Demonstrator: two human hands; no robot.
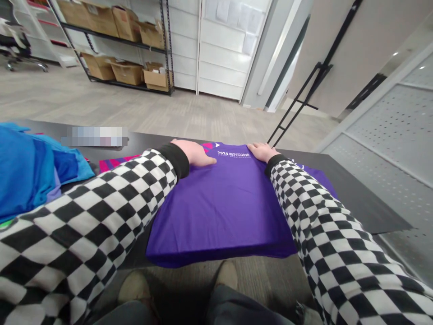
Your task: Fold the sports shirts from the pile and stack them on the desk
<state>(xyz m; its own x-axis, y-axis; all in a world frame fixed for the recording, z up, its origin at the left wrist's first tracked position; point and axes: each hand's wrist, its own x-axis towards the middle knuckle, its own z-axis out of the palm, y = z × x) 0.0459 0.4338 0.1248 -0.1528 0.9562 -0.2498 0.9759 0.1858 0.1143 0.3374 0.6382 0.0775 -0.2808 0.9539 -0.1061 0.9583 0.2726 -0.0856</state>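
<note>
A purple T-shirt [223,203] lies spread on a dark table, its lower hem hanging over the near edge. White print with "2024" runs across its upper part, and a pink patch shows by the left shoulder. On the shirt's upper left rests my left hand [193,153], thumb stretched out toward the print; its other fingers are partly hidden. My right hand [263,151] lies flat at the upper right near the collar, fingers extended. The right sleeve of the shirt sticks out beyond my right forearm.
Blue garments [30,167] are heaped on the table's left, near a pink striped cloth [117,163] and a blurred-out item [98,136]. Beyond the dark table [358,194] stand a shelf with cardboard boxes [126,72] and a black stand [301,99]. A perforated panel [399,122] rises at right.
</note>
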